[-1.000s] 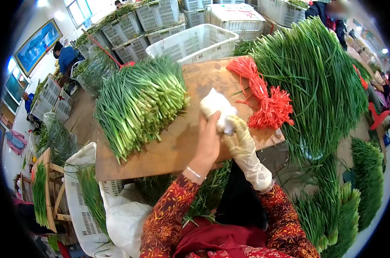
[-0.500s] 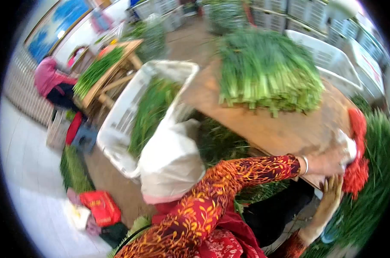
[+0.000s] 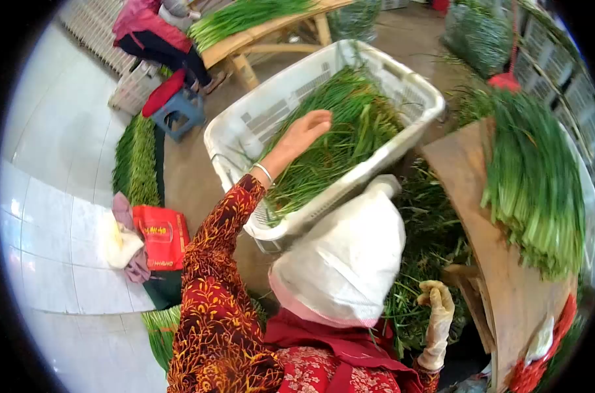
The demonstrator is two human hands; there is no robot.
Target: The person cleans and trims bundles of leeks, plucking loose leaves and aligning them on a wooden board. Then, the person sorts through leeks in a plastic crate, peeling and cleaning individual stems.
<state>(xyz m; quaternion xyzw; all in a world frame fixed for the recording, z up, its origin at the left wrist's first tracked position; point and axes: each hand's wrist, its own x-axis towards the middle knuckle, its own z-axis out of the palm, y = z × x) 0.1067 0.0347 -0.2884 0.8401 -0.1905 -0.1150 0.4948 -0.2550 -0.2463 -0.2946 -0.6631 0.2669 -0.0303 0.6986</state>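
My left hand (image 3: 304, 134), bare with a bracelet at the wrist, is over the white plastic crate (image 3: 245, 124). Its fingers are stretched forward, held close together, and I see nothing in them. Below it, loose long green stalks (image 3: 350, 124) fill the crate. My right hand (image 3: 436, 304), in a pale glove, is raised beside the wooden table, fingers loosely bent and apart, with nothing visible in them. Between my hands, a white cover (image 3: 343, 255) with a pink edge lies over my lap. Red strings (image 3: 540, 363) and a small white item (image 3: 540, 340) are at the table's near end.
A bundle of green stalks (image 3: 533, 177) lies on the wooden table (image 3: 464, 177) at right. Leafy trimmings (image 3: 435, 223) cover the floor beneath. A person in pink (image 3: 143, 26) is beside another table. A blue stool (image 3: 183, 111) and a red bag (image 3: 160, 236) are at left.
My left hand has swung from the red strings at the table's end across to the crate. My right hand has drawn back from the table's edge. The view has turned left.
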